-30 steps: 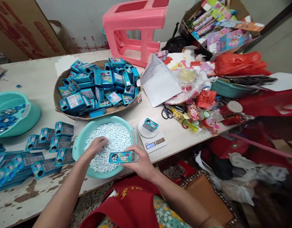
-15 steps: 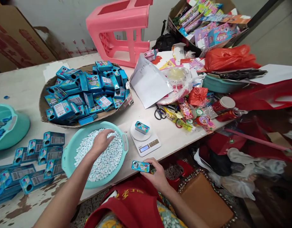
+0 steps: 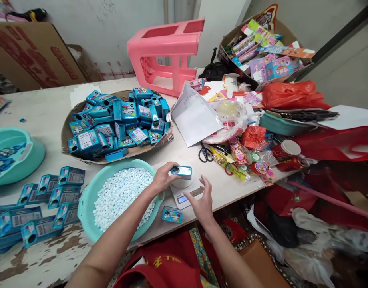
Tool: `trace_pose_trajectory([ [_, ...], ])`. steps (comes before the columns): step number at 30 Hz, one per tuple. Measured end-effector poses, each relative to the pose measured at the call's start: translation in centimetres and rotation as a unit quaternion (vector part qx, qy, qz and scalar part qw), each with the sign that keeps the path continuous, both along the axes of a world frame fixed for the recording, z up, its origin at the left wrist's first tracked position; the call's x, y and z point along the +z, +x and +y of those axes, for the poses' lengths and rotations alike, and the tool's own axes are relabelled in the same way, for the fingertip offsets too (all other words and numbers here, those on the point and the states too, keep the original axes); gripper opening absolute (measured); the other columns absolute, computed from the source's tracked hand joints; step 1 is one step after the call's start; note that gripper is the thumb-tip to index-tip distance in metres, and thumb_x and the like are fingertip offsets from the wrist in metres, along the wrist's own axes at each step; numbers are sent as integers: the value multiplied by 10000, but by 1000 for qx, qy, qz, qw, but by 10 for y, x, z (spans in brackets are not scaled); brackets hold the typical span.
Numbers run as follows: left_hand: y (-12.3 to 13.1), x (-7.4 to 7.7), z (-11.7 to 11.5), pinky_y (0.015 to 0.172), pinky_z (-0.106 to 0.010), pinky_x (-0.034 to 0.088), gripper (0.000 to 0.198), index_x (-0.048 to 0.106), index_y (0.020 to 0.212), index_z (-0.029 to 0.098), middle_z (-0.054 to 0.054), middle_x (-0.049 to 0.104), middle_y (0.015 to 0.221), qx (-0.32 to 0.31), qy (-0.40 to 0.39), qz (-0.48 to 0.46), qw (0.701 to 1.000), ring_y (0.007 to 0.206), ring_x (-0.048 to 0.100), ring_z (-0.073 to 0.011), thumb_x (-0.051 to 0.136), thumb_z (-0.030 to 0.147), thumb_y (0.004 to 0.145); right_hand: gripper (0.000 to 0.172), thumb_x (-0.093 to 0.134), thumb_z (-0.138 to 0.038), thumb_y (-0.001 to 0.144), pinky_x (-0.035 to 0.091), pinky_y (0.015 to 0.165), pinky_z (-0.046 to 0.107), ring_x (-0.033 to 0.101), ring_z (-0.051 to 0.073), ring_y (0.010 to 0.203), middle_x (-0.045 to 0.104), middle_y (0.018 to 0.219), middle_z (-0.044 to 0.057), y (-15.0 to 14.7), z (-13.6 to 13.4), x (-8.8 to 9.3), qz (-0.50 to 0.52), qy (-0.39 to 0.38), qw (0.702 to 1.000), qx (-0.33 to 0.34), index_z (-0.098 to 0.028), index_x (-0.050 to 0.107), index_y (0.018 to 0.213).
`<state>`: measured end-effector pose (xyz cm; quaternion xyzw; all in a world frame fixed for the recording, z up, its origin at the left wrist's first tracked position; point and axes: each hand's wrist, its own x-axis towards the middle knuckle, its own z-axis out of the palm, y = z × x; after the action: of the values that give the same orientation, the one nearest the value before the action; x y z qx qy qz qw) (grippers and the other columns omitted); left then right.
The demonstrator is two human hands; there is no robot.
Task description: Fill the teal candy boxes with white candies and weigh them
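My left hand (image 3: pixel 165 177) reaches over the kitchen scale (image 3: pixel 184 200) and grips a small blue candy tin (image 3: pixel 184 172) by its left end, above the round weighing plate. Whether the tin still touches the plate I cannot tell. My right hand (image 3: pixel 202 199) hovers at the scale's right front, thumb and fingers apart, holding nothing. A second blue candy tin (image 3: pixel 172 215) stands on the table in front of the scale, near the edge. Left of the scale, a turquoise basin (image 3: pixel 82 208) holds many pale blue-white candies (image 3: pixel 122 196), partly hidden behind my left forearm.
Behind the basin, a cut cardboard box (image 3: pixel 66 140) is heaped with blue cartons. More blue cartons (image 3: pixel 68 194) stand at left beside another turquoise basin (image 3: pixel 36 160). Scissors (image 3: pixel 205 153), wrappers and a paper cup (image 3: pixel 287 149) lie right; a pink stool (image 3: pixel 166 40) rests behind.
My left hand has left the candies and taken hold of the tin at the scale. My right hand has let go of its tin, now on the table, and moved up beside the scale.
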<state>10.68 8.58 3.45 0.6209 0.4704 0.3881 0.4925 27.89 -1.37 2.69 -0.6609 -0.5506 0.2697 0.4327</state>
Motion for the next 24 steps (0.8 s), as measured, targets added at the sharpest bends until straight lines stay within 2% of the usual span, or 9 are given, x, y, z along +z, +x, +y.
trace_pose_trajectory([
  [2,-13,15,-20,833,-283,416,362,679,961,234,-38,655,965,28,-59,-75,995,906,580,-198,787,279,618,543,692,-389,755,453,914,422,552,260,1088,590,1172,109,-6,29,22,21,-27,996,77,-198,498,1225],
  [4,-27,31,-39,828,-281,434,394,650,1034,226,-50,651,1015,92,-140,-200,965,926,591,-187,758,337,672,386,697,-395,748,479,837,383,606,238,946,656,1010,61,-20,46,46,29,-41,986,157,-210,589,1070],
  [8,-53,56,-58,779,-321,487,471,620,1057,157,-111,655,983,237,-222,-448,833,898,624,-205,551,552,810,326,726,-372,727,441,840,377,597,238,922,666,951,41,-60,50,77,-44,29,974,222,-243,616,1005],
  [12,-72,54,-53,752,-312,505,337,628,778,126,-87,636,767,339,-257,-517,743,780,634,-184,540,443,849,270,715,-329,728,413,831,384,607,234,868,670,892,33,-98,45,71,-115,40,959,254,-238,629,968],
  [15,-87,42,-52,757,-310,503,217,596,690,137,-63,606,703,372,-280,-527,711,741,625,-169,566,299,833,290,730,-320,704,421,832,382,606,239,881,670,900,38,-114,45,59,-106,11,960,260,-224,637,961],
  [18,-111,35,-61,788,-339,492,153,608,719,144,-72,619,762,367,-275,-474,751,829,624,-199,589,276,795,315,738,-342,685,456,808,359,607,231,892,667,919,34,-114,44,56,-10,-25,966,256,-214,641,955],
  [20,-130,37,-72,843,-364,469,112,638,802,164,-91,641,909,363,-240,-353,828,999,587,-241,642,255,738,334,730,-356,686,478,793,348,610,225,892,667,933,31,-113,40,57,71,-50,966,242,-211,636,971],
  [22,-148,45,-84,917,-389,428,271,657,934,211,-91,617,1100,338,-173,-208,902,1178,486,-274,690,191,666,344,726,-361,688,486,788,347,609,220,880,665,926,27,-117,34,57,122,-61,967,217,-209,628,981],
  [24,-158,61,-94,970,-401,389,448,649,1041,258,-76,580,1204,259,-108,-112,953,1252,418,-284,706,130,615,348,732,-364,689,482,799,352,604,217,872,658,917,24,-130,25,58,132,-59,968,204,-210,622,980],
])
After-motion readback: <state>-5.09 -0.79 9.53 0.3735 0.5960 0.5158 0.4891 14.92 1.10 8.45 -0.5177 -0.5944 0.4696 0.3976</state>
